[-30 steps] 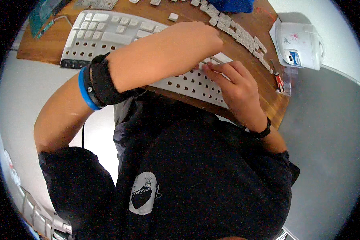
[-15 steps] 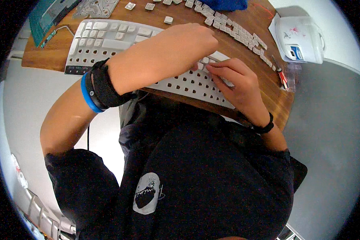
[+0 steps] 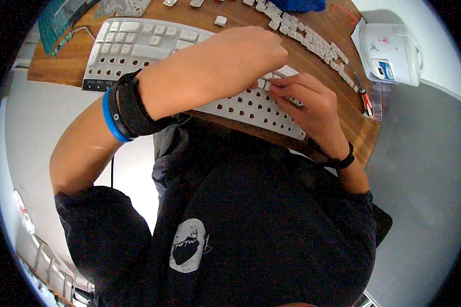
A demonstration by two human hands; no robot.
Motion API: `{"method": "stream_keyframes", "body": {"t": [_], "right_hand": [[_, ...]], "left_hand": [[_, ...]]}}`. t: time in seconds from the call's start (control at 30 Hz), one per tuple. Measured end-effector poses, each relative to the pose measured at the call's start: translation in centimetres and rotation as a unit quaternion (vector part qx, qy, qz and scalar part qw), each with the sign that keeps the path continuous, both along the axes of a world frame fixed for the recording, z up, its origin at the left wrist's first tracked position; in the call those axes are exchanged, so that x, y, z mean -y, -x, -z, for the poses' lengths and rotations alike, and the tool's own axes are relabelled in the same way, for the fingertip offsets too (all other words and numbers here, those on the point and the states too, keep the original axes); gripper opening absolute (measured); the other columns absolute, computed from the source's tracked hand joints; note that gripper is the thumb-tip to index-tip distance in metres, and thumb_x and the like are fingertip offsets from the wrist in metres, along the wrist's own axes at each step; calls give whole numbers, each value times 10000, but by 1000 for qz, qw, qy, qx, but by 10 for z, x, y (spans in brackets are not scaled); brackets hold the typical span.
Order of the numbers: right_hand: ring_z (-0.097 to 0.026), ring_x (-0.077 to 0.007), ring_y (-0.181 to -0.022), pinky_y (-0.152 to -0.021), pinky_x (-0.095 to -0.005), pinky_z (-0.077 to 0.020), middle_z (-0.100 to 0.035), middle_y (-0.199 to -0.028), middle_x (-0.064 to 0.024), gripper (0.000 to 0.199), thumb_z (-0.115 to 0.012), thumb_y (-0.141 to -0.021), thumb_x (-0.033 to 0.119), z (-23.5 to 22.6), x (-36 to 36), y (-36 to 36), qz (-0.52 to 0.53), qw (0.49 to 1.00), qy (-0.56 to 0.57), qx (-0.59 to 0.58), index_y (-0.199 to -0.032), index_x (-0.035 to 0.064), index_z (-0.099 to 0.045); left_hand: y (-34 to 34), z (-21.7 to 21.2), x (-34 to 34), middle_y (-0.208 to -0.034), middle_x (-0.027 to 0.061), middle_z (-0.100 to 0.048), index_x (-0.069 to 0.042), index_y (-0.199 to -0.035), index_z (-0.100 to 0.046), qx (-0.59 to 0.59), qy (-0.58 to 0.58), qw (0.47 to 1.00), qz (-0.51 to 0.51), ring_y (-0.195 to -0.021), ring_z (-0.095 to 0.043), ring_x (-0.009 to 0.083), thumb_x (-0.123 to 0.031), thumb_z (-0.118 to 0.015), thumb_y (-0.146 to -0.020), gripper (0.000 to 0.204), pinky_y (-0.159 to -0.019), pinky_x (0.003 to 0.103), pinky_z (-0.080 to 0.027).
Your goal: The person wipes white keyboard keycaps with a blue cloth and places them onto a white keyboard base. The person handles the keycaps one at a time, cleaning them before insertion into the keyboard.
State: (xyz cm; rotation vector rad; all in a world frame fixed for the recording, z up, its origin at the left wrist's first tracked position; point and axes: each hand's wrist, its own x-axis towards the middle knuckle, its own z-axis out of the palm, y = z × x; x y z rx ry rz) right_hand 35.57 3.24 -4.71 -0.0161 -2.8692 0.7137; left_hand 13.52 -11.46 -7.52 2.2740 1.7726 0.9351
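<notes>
A white keyboard housing [image 3: 228, 105] lies at a slant on the wooden table, with keycaps fitted at its far left and rows of square dark holes along the near side. Across it reaches my left arm; my left hand [image 3: 265, 48] is closed, knuckles up, its curled fingers mostly hidden below it beside the fitted keys. From the right comes my right hand [image 3: 310, 97], thumb and forefinger pinched at a small white keycap [image 3: 267, 83] on the housing's right part. Whatever my left fingers hold is out of sight.
Loose white keycaps [image 3: 312, 41] lie in a curved band at the back right, and a single keycap [image 3: 221, 20] sits beyond the keyboard. A red-handled screwdriver [image 3: 365, 102] and a white plastic container [image 3: 392, 51] are at right. A teal board [image 3: 61, 25] stands back left.
The view has shifted slightly, so the table things sit a little differently. Both hands stay over the same part of the keyboard, with the right fingers still at the keycaps.
</notes>
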Motion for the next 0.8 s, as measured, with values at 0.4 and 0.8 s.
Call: {"method": "stream_keyframes", "body": {"t": [0.4,0.8], "right_hand": [[-777,-298,-1024,-869,-392,-647,-793,-1139,-94,183,-882,-864,56,1,3,2,12,999,-21,-29,-1025,69,-795],[-735,-315,-938,-810,-418,-623,-725,-1002,-100,103,-817,-936,86,-9,5,12,-9,1000,-4,24,-1028,64,-777]], "left_hand": [[2,2,3,-1251,162,-678,-38,-1187,-661,14,-19,1000,1,-1222,-649,397,-88,-861,-810,429,-1041,482,-562],[2,5,2,-1303,169,-691,-41,-1191,-677,7,-4,1000,-9,-1250,-656,390,-69,-850,-811,418,-1060,479,-560]]}}
